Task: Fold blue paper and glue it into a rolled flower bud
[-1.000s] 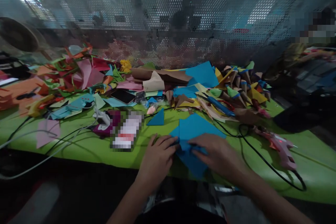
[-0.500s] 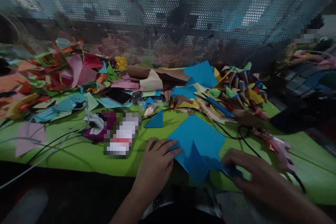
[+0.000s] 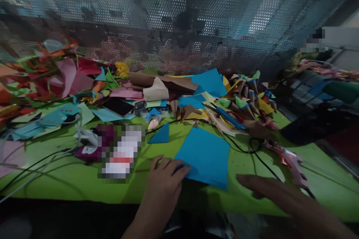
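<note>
A blue paper sheet (image 3: 204, 153) lies on the green table cover in front of me, its lower edge slightly raised. My left hand (image 3: 167, 175) is at the sheet's lower left edge, with curled fingers holding it there. To the right of the sheet, my right hand (image 3: 263, 188) hovers apart from it with its fingers stretched out and nothing in them. A small blue paper triangle (image 3: 161, 134) sits up and left of the sheet.
A pink glue gun (image 3: 291, 164) with a black cord lies at right. A purple power strip (image 3: 91, 145) and a blurred-out phone-like object (image 3: 122, 155) are at left. Behind them are a dark phone (image 3: 117, 106), blue-handled pliers (image 3: 230, 116), brown paper cones (image 3: 252, 93) and heaped colored paper (image 3: 70, 78).
My right hand has let go of the blue sheet and moved away to the right. The sheet's folded lower part now lies flatter. The camera view has shifted slightly.
</note>
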`<state>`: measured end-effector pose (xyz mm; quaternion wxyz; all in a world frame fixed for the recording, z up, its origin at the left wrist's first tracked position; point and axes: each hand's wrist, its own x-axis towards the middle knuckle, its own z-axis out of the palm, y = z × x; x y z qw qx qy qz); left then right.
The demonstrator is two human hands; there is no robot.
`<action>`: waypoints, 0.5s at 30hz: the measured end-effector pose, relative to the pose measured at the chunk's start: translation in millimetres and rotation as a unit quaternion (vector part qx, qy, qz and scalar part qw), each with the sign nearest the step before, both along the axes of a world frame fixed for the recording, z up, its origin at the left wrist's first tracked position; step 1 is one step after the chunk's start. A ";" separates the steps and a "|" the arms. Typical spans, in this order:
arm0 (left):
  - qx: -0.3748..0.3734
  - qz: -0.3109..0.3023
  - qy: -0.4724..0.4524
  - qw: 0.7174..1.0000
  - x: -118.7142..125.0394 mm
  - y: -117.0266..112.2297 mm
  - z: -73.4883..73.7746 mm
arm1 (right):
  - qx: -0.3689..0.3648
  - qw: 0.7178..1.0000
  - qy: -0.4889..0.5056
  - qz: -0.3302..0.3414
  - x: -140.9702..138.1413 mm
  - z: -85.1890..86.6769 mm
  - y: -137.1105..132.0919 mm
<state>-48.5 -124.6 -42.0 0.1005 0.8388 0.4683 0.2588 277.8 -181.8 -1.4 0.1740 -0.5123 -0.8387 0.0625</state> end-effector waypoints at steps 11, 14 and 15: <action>-0.027 -0.201 -0.093 0.975 5.0 -18.2 15.2 | 0.067 0.990 0.029 0.121 -42.4 13.6 42.2; -0.086 -0.135 -0.078 0.984 2.1 1.1 35.1 | 0.045 0.995 0.037 0.083 -21.7 3.1 42.9; -0.086 -0.093 -0.060 0.990 3.3 11.8 40.6 | 0.037 0.996 0.038 0.070 -16.9 -1.5 43.6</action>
